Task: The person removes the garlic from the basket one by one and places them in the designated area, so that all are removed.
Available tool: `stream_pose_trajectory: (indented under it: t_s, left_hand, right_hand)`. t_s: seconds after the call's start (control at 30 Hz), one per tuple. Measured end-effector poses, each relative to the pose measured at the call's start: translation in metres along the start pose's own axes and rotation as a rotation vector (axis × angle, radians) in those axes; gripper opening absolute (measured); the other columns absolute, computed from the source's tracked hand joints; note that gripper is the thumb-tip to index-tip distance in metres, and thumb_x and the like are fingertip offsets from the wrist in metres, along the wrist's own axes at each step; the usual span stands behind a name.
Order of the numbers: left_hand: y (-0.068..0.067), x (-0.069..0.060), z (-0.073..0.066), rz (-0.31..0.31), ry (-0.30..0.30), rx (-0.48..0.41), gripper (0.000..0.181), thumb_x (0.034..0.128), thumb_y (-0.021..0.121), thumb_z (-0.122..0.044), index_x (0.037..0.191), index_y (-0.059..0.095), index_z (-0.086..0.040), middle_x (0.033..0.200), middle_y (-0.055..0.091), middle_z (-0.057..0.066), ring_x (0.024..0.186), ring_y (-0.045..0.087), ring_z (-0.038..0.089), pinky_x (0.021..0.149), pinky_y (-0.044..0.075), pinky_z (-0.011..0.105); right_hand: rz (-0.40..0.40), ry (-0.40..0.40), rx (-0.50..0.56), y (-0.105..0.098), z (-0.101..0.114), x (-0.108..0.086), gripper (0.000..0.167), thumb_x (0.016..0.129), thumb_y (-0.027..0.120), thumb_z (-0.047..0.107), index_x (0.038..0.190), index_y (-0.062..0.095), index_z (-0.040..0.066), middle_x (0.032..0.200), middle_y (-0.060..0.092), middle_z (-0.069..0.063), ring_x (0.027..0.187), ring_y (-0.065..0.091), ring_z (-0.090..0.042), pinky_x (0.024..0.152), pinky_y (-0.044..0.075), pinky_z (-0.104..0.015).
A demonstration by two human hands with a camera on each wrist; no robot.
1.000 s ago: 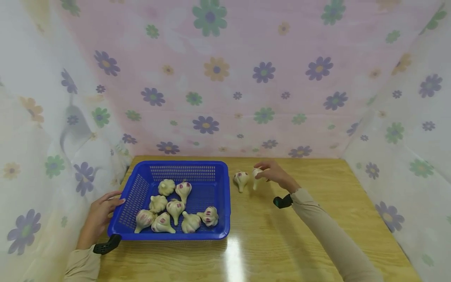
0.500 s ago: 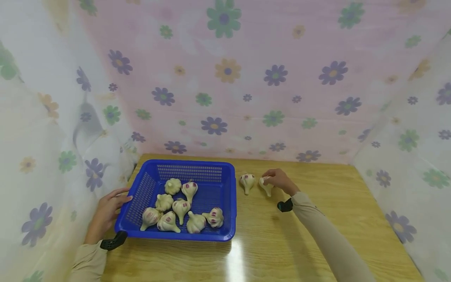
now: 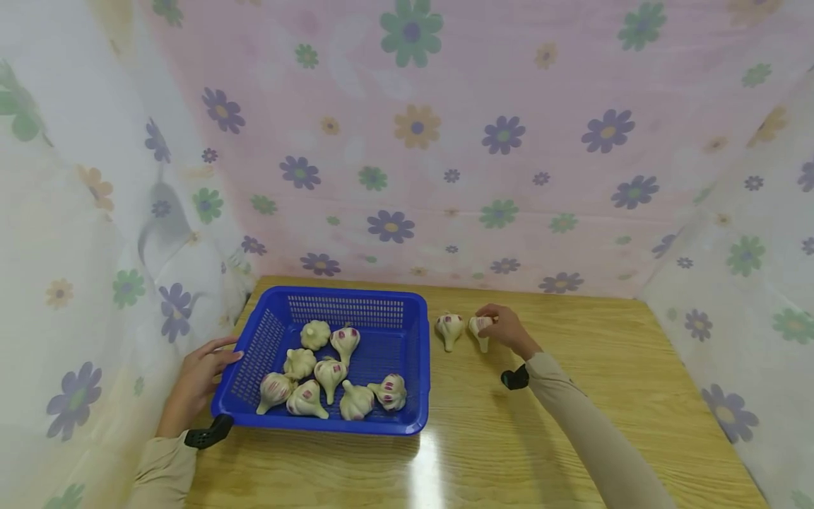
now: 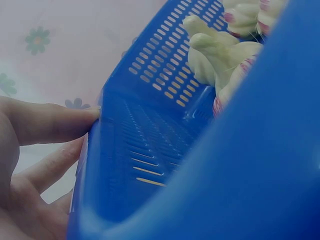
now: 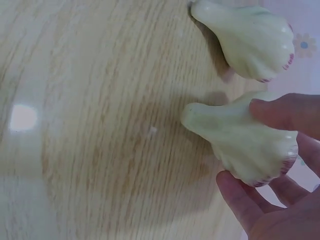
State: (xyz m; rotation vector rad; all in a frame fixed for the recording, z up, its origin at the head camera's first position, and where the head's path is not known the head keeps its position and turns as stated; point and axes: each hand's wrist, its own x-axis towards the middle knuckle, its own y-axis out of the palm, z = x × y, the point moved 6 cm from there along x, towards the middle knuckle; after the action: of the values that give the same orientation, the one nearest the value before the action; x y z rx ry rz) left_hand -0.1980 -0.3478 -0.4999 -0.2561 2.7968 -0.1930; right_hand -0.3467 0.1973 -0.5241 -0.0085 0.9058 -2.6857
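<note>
At the left, the blue basket [image 3: 416,367] carries several garlic bulbs [image 3: 331,378], white with purple marks. My left hand [image 3: 193,382] rests against its left side; in the left wrist view, the thumb [image 4: 60,122] touches the rim and the other fingers lie outside the wall. Right of the basket, my right hand [image 3: 509,331] holds a garlic bulb [image 5: 245,137] between thumb and fingers, its stem toward the person, low at the table. Another garlic bulb [image 3: 449,329] lies just left of the held one, apart from it.
The wooden table [image 3: 572,396] bears everything and shows a bright reflection near the front. A flowered curtain [image 3: 445,141] stands behind the table, with similar cloth on both sides. A black wrist camera [image 3: 515,378] sits on the right wrist.
The right hand has come down with its garlic bulb, now low beside the other loose bulb. The left hand stays at the basket. The whole head view has shifted slightly.
</note>
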Motion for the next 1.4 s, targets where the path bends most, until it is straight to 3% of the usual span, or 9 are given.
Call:
stream_pose_trajectory:
  t_s: [0.37, 0.93, 1.2, 1.4]
  left_hand:
    - [0.001, -0.001, -0.001, -0.002, 0.010, -0.006, 0.059, 0.0921, 0.062, -0.022, 0.140, 0.036, -0.001, 0.091, 0.065, -0.009, 0.082, 0.065, 0.010, 0.070, 0.054, 0.034]
    - [0.000, 0.002, 0.002, -0.025, -0.037, 0.021, 0.059, 0.0910, 0.063, -0.020, 0.141, 0.037, -0.003, 0.092, 0.065, -0.008, 0.081, 0.065, 0.010, 0.070, 0.054, 0.034]
    - [0.000, 0.001, 0.002, -0.023, -0.028, 0.016, 0.058, 0.0913, 0.063, -0.020, 0.141, 0.038, -0.004, 0.092, 0.065, -0.009, 0.081, 0.064, 0.010, 0.071, 0.054, 0.034]
    - [0.000, -0.001, -0.001, -0.013, -0.009, 0.006, 0.055, 0.0911, 0.063, -0.021, 0.138, 0.040, -0.005, 0.091, 0.065, -0.010, 0.082, 0.065, 0.009, 0.072, 0.054, 0.034]
  right_hand:
    - [-0.061, 0.012, -0.057, 0.003, 0.002, -0.002, 0.038, 0.080, 0.065, -0.007, 0.116, 0.055, -0.001, 0.126, 0.047, -0.029, 0.115, 0.045, -0.048, 0.082, 0.048, -0.051]
    - [-0.054, -0.013, -0.107, 0.002, 0.003, -0.001, 0.039, 0.080, 0.066, -0.002, 0.117, 0.055, -0.004, 0.123, 0.049, -0.033, 0.112, 0.049, -0.047, 0.078, 0.050, -0.051]
    - [-0.043, -0.039, -0.124, -0.001, 0.010, -0.004, 0.041, 0.081, 0.067, -0.001, 0.120, 0.054, -0.006, 0.123, 0.048, -0.034, 0.100, 0.054, -0.044, 0.070, 0.051, -0.046]
    - [-0.038, -0.044, -0.136, -0.006, 0.015, -0.007, 0.042, 0.082, 0.067, 0.001, 0.121, 0.053, -0.005, 0.126, 0.046, -0.034, 0.109, 0.048, -0.051, 0.080, 0.048, -0.053]
